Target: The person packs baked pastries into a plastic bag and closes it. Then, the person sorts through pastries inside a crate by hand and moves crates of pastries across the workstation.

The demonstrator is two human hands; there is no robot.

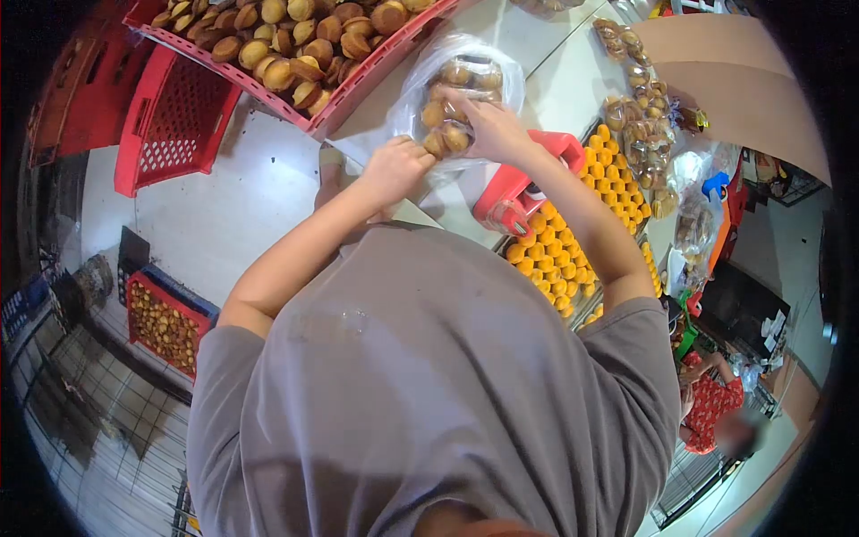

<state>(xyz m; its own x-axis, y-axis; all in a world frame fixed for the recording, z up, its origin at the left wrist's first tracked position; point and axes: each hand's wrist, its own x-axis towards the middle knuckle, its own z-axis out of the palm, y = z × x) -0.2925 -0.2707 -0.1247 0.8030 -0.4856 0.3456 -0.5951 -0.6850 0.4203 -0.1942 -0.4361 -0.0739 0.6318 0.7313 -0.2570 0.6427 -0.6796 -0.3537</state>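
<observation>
A clear plastic bag (pixel 413 103) with several round brown pastries (pixel 455 136) in it lies on the pale table in front of me. My left hand (pixel 400 166) is closed at the bag's near left edge, its fingers curled in a pinch. My right hand (pixel 490 127) is on the bag's right side, with its fingers bent over the pastries and its thumb nearer me. Whether those fingers are inside the plastic or outside it, I cannot tell. Close to my right forearm stands a red tape dispenser (pixel 514 192).
A red crate (pixel 322 125) heaped with pastries stands at upper left, beside another red crate (pixel 179 125). Yellow-orange rounds (pixel 555 255) sit in rows at right, near filled bags (pixel 646 134). A pastry crate (pixel 165 322) is at left; a person in red (pixel 713 403) is at far right.
</observation>
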